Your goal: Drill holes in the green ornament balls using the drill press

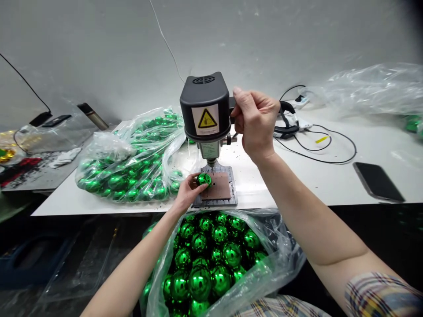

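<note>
A small black bench drill press (205, 105) with a yellow warning label stands on the white table. My left hand (191, 190) pinches a shiny green ball (204, 179) just over the left part of the brown pad (218, 186) on the press base (233, 176). The drill bit points down close to the ball; whether they touch I cannot tell. My right hand (256, 116) is closed round the lever at the right side of the drill head, and its fingers hide most of that lever.
An open plastic bag (277, 259) of green balls sits below the table edge. Another bag (125, 171) of green balls lies left of the press. To the right are a phone (378, 181), a headset (287, 125), cables and clear plastic (376, 90).
</note>
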`<action>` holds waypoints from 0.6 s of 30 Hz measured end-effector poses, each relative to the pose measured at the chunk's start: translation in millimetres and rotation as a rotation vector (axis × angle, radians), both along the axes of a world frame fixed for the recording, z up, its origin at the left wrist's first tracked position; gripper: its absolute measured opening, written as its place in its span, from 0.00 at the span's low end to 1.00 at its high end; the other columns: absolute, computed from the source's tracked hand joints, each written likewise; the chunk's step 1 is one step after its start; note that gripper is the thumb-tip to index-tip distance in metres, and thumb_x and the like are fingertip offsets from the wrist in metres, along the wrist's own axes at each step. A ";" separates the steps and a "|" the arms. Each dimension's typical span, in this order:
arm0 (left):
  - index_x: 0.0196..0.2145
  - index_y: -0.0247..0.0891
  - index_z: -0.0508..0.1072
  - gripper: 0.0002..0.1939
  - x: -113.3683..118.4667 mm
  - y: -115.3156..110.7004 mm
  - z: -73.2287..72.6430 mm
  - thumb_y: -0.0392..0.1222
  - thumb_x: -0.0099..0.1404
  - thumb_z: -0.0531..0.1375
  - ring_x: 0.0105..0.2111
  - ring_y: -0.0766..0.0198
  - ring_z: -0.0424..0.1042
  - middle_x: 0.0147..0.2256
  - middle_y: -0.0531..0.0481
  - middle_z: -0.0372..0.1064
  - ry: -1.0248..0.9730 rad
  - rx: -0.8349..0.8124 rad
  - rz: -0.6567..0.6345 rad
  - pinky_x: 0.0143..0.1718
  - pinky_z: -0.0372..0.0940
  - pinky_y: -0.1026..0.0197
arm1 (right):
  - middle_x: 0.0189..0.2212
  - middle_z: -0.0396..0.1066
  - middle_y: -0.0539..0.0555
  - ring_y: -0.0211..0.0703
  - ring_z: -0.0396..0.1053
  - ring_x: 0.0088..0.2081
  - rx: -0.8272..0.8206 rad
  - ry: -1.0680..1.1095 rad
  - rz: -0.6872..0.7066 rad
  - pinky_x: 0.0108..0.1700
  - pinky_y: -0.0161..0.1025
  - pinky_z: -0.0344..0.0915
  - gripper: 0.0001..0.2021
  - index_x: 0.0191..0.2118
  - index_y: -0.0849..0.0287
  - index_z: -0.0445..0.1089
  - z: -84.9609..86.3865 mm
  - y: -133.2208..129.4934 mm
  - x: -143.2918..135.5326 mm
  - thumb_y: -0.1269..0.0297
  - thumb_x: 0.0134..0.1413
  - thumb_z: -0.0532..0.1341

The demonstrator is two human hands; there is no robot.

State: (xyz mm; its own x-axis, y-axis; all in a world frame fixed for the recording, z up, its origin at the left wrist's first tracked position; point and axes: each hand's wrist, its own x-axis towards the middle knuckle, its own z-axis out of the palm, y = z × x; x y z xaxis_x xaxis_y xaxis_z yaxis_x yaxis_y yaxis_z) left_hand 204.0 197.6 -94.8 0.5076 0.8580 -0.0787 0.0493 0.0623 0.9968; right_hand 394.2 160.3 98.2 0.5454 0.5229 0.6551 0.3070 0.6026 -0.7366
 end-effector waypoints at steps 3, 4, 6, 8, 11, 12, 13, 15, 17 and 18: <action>0.53 0.35 0.70 0.32 6.1 7.3 -6.6 0.43 0.51 0.71 0.39 0.61 0.74 0.42 0.45 0.75 0.080 0.158 0.031 0.42 0.69 0.59 | 0.14 0.53 0.47 0.32 0.51 0.18 0.036 0.020 0.036 0.22 0.36 0.52 0.28 0.16 0.56 0.61 0.9 -1.1 -0.3 0.40 0.56 0.62; 0.53 0.36 0.71 0.31 7.8 9.1 -7.8 0.42 0.51 0.71 0.39 0.61 0.74 0.43 0.44 0.75 0.104 0.214 0.026 0.41 0.68 0.59 | 0.14 0.53 0.47 0.32 0.51 0.18 0.035 0.022 0.034 0.22 0.36 0.52 0.28 0.15 0.55 0.61 1.2 -1.6 -0.3 0.40 0.55 0.62; 0.53 0.36 0.72 0.29 10.8 10.6 -9.1 0.39 0.52 0.69 0.41 0.60 0.73 0.46 0.43 0.74 0.141 0.319 0.011 0.40 0.67 0.61 | 0.14 0.53 0.46 0.32 0.51 0.18 0.025 0.022 0.028 0.22 0.36 0.52 0.29 0.15 0.55 0.61 1.7 -2.2 -0.4 0.39 0.54 0.62; 0.54 0.37 0.71 0.28 13.0 9.8 -9.4 0.38 0.53 0.67 0.42 0.60 0.72 0.49 0.43 0.73 0.156 0.384 0.005 0.40 0.67 0.61 | 0.14 0.53 0.46 0.32 0.50 0.18 0.038 0.027 0.047 0.23 0.36 0.52 0.28 0.15 0.56 0.61 1.9 -2.5 -0.3 0.39 0.54 0.62; 0.55 0.37 0.71 0.27 15.0 6.8 -9.0 0.42 0.57 0.66 0.41 0.61 0.72 0.49 0.43 0.73 0.169 0.365 0.017 0.42 0.67 0.60 | 0.14 0.53 0.46 0.32 0.51 0.18 0.057 0.027 0.069 0.23 0.36 0.51 0.28 0.16 0.56 0.61 2.0 -2.4 0.1 0.41 0.55 0.63; 0.55 0.37 0.71 0.27 15.5 6.0 -8.9 0.44 0.58 0.65 0.41 0.61 0.72 0.48 0.43 0.74 0.172 0.340 0.022 0.42 0.67 0.59 | 0.14 0.53 0.46 0.32 0.51 0.18 0.057 0.023 0.063 0.23 0.36 0.52 0.28 0.15 0.56 0.61 2.0 -2.4 0.3 0.41 0.55 0.63; 0.55 0.36 0.71 0.27 15.8 5.5 -9.0 0.46 0.59 0.65 0.39 0.61 0.73 0.47 0.44 0.75 0.174 0.315 0.025 0.42 0.67 0.59 | 0.14 0.53 0.46 0.32 0.51 0.18 0.055 0.019 0.054 0.23 0.36 0.51 0.28 0.15 0.56 0.61 2.1 -2.4 0.4 0.41 0.55 0.63; 0.56 0.37 0.71 0.28 16.6 5.0 -9.6 0.48 0.59 0.66 0.38 0.61 0.73 0.45 0.44 0.75 0.167 0.278 0.026 0.41 0.67 0.59 | 0.14 0.52 0.46 0.32 0.51 0.18 0.056 0.011 0.042 0.23 0.36 0.51 0.28 0.15 0.56 0.61 2.3 -2.6 0.3 0.40 0.55 0.62; 0.56 0.37 0.71 0.29 17.6 5.1 -10.4 0.47 0.58 0.67 0.38 0.61 0.72 0.44 0.45 0.76 0.158 0.262 0.037 0.41 0.66 0.59 | 0.14 0.52 0.46 0.32 0.51 0.18 0.064 0.012 0.052 0.23 0.36 0.50 0.29 0.15 0.56 0.61 2.5 -3.0 0.0 0.40 0.56 0.62; 0.56 0.37 0.71 0.29 18.3 5.0 -10.8 0.47 0.57 0.68 0.38 0.60 0.72 0.44 0.45 0.76 0.154 0.256 0.044 0.42 0.66 0.59 | 0.14 0.52 0.46 0.31 0.51 0.18 0.060 0.012 0.052 0.23 0.36 0.50 0.29 0.15 0.56 0.61 2.5 -3.1 -0.1 0.39 0.56 0.61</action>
State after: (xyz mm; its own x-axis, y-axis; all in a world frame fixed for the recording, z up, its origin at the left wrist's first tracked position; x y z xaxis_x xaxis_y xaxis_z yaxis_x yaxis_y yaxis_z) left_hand 222.2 202.6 -105.6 0.4683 0.8808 0.0699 0.2040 -0.1847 0.9614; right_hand 394.1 157.2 100.8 0.5268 0.5107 0.6795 0.2655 0.6606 -0.7023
